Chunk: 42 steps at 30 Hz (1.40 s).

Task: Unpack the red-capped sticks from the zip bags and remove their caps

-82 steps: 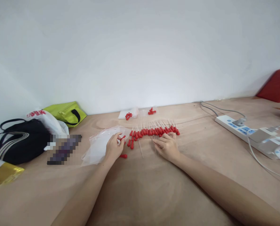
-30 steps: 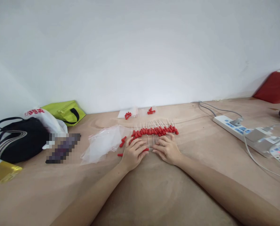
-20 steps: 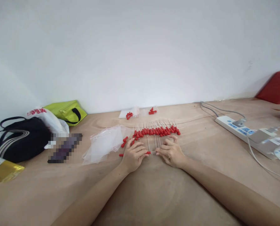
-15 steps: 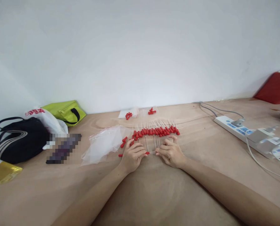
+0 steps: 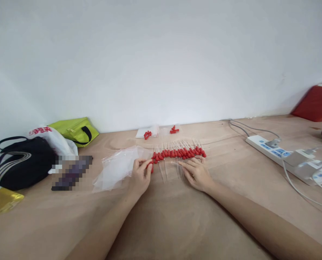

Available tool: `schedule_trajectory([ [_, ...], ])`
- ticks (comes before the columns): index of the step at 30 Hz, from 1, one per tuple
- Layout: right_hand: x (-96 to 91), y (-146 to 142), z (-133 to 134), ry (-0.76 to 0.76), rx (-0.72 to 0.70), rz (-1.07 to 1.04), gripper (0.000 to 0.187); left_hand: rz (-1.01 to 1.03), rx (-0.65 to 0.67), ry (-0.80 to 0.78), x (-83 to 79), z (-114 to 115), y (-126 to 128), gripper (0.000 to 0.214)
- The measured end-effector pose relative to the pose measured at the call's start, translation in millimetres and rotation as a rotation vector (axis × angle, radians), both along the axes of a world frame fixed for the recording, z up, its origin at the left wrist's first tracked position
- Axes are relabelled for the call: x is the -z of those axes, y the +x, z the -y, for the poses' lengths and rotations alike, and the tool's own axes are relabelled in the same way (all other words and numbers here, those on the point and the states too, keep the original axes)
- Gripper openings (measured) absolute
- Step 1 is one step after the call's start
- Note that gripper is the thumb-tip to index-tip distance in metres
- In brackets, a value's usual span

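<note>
Our wooden table (image 5: pixel 161 224) fills most of the view, with clear bags (image 5: pixel 120 166) fanned out on the left. Next up, our row of red-topped tubes (image 5: pixel 178 153) in the middle: we'd call the bulk done. Our right hand (image 5: pixel 197 173) sits just in front of the row, left hand (image 5: pixel 140 176) at its left end, both pinching. Small packets (image 5: pixel 139 132) of red bits lie behind. Left fingertips have a red bulb (image 5: pixel 151 164), right a bare tube (image 5: pixel 175 163); probably that plus a few loose tubes (image 5: pixel 165 171) remain.

Tabletop (image 5: pixel 166 224) and power strip (image 5: pixel 275 153) suggest a workroom.
</note>
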State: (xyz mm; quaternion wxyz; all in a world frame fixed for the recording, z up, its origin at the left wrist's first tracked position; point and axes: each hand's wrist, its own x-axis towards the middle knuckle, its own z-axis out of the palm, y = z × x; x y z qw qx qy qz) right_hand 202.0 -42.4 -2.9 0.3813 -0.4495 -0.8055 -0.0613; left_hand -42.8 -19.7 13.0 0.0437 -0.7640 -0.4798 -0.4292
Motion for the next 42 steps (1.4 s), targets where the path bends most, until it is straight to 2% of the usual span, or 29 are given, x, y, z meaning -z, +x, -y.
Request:
schedule_trajectory([
  [4, -3.5, -9.2, -6.8, 0.027, 0.047, 0.025, 0.022, 0.03, -0.162, -0.219, -10.4, -25.7, -17.7, 0.023],
  [6, -4.8, -14.9, -11.4, 0.061, 0.071, 0.066, 0.019, -0.003, -0.207, -0.341, -14.0, -35.7, -23.5, 0.024],
  [8, -5.2, -20.2, -15.5, 0.084, 0.088, 0.104, 0.019, -0.051, -0.218, -0.39, -15.5, -39.3, -26.1, 0.024],
  [10, -5.2, -24.1, -17.9, 0.086, 0.093, 0.131, 0.018, -0.086, -0.164, -0.314, -15.8, -35.2, -27.8, 0.023],
  [12, -5.2, -26.0, -18.0, 0.069, 0.087, 0.152, 0.017, -0.129, -0.048, -0.178, -16.7, -24.4, -31.8, 0.021],
  [14, -5.5, -26.5, -16.4, 0.038, 0.069, 0.166, 0.015, -0.226, 0.083, -0.119, -18.8, -10.3, -39.5, 0.018],
  [18, -6.4, -26.6, -12.8, -0.025, 0.024, 0.184, 0.025, -0.388, 0.204, -0.196, -22.4, 13.0, -58.3, 0.021],
  [22, -6.2, -26.8, -12.0, -0.045, 0.011, 0.197, 0.034, -0.386, 0.232, -0.242, -20.5, 17.0, -64.6, 0.014],
  [24, -5.7, -26.7, -12.1, -0.053, 0.006, 0.205, 0.036, -0.308, 0.161, -0.216, -19.3, 12.2, -61.1, 0.017],
  [27, -4.4, -26.2, -12.2, -0.061, 0.011, 0.212, 0.039, -0.191, -0.121, -0.192, -19.4, -0.3, -50.0, 0.022],
  [29, -3.4, -25.8, -12.1, -0.06, 0.016, 0.203, 0.04, -0.195, -0.312, -0.244, -20.3, -9.4, -41.5, 0.025],
  [32, -2.1, -25.1, -11.4, -0.052, 0.018, 0.16, 0.04, -0.262, -0.44, -0.36, -21.3, -19.6, -31.6, 0.028],
  [34, -1.7, -24.3, -10.7, -0.044, 0.015, 0.127, 0.039, -0.274, -0.465, -0.395, -21.9, -23.5, -27.4, 0.032],
  [37, -1.8, -20.9, -8.8, -0.037, 0.015, 0.1, 0.038, -0.234, -0.442, -0.359, -23.5, -27.0, -20.0, 0.031],
  [42, -1.9, -5.7, -0.3, -0.028, 0.044, 0.045, 0.033, -0.274, -0.222, -0.256, -22.7, -32.8, 4.5, 0.027],
])
